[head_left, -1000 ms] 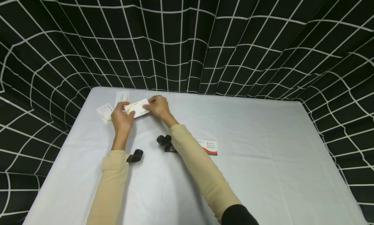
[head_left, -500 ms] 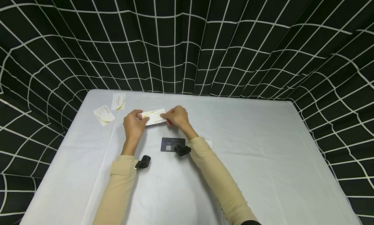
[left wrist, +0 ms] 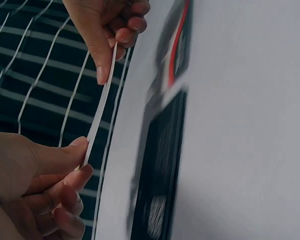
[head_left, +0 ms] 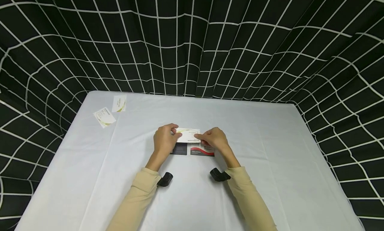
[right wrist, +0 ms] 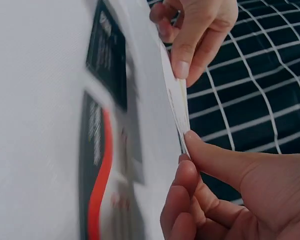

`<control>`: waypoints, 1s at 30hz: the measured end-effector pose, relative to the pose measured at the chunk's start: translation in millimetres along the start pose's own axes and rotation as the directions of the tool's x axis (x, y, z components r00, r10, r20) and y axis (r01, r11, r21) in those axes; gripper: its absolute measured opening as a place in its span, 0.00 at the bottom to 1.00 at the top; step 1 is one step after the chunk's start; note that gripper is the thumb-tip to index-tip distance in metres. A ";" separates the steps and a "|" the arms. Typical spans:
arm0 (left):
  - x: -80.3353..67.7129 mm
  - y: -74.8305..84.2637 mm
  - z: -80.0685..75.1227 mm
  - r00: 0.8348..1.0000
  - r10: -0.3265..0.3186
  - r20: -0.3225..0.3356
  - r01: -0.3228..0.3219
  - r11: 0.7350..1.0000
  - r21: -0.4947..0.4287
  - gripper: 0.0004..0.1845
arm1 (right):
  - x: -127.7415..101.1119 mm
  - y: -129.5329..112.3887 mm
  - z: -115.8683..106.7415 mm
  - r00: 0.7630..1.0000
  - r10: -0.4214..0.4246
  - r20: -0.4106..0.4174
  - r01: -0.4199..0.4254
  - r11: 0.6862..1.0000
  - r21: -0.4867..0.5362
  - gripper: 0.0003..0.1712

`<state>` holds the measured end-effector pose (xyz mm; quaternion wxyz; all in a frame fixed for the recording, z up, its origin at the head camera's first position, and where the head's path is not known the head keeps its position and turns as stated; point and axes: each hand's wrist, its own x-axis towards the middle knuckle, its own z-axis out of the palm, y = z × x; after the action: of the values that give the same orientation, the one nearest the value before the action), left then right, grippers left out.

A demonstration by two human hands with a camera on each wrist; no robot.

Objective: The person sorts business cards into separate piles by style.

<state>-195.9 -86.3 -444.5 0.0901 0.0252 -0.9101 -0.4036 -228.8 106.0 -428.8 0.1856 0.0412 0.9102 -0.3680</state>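
Observation:
My left hand (head_left: pixel 163 139) pinches the left end of a white business card (head_left: pixel 187 135) with a yellow-green curve. Thumb and fingers of my right hand (head_left: pixel 216 137) pinch its right end. Seen edge-on in the right wrist view, the held white card (right wrist: pixel 176 95) seems to have more than one layer. It is held above the table, over two cards lying side by side. One is a dark card (left wrist: pixel 160 150) with a pale square code. Beside it lies a dark and white card (right wrist: pixel 102 165) with a red wave. In the head view the held card partly covers both.
Two white cards with yellow-green curves lie at the table's far left: one tilted card (head_left: pixel 104 117) and one upright card (head_left: pixel 119 103), apart from each other. A white cloth covers the table (head_left: pixel 255 157). A black curtain with white grid lines (head_left: pixel 168 57) hangs behind it.
Both hands have carried the white card from the far left toward the right and nearer, over the dark and red-wave cards. The two left cards stay put.

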 end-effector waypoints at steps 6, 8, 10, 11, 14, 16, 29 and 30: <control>-10.4 11.9 22.2 0.997 0.063 0.050 -0.065 0.997 0.052 0.15 | -16.0 27.2 -10.5 1.000 0.012 -0.024 -0.014 0.996 -0.091 0.23; -13.8 14.1 28.3 0.994 0.085 0.067 -0.089 0.994 0.068 0.15 | -20.7 35.2 -11.5 0.999 0.014 -0.035 -0.017 0.995 -0.101 0.23; -17.0 16.3 32.9 0.992 0.094 0.082 -0.100 0.992 0.081 0.15 | -24.4 42.6 -11.7 0.999 0.009 -0.049 -0.013 0.995 -0.094 0.23; -18.5 17.5 34.8 0.992 0.097 0.082 -0.104 0.991 0.090 0.15 | -25.6 46.1 -11.3 0.999 0.002 -0.053 -0.006 0.996 -0.089 0.24; -22.0 20.4 38.6 0.993 0.083 0.079 -0.093 0.988 0.120 0.15 | -26.9 54.0 -8.3 0.998 -0.012 -0.056 0.008 0.997 -0.079 0.25; -23.4 22.3 41.7 0.995 0.065 0.070 -0.074 0.988 0.135 0.15 | -27.8 57.4 -6.6 0.998 -0.020 -0.058 0.016 0.997 -0.082 0.25; -27.0 37.7 53.6 0.994 0.073 0.076 -0.082 0.989 0.125 0.16 | -36.4 65.7 -16.7 0.995 -0.001 -0.102 -0.007 0.997 -0.082 0.24; -27.2 38.9 55.6 0.994 0.074 0.081 -0.083 0.989 0.125 0.16 | -36.8 67.7 -18.3 0.994 0.002 -0.108 -0.011 0.997 -0.081 0.23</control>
<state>-178.4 -16.3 -456.2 0.0694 -0.0203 -0.9373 -0.3409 -185.9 169.9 -447.4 0.1392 0.0564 0.9330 -0.3272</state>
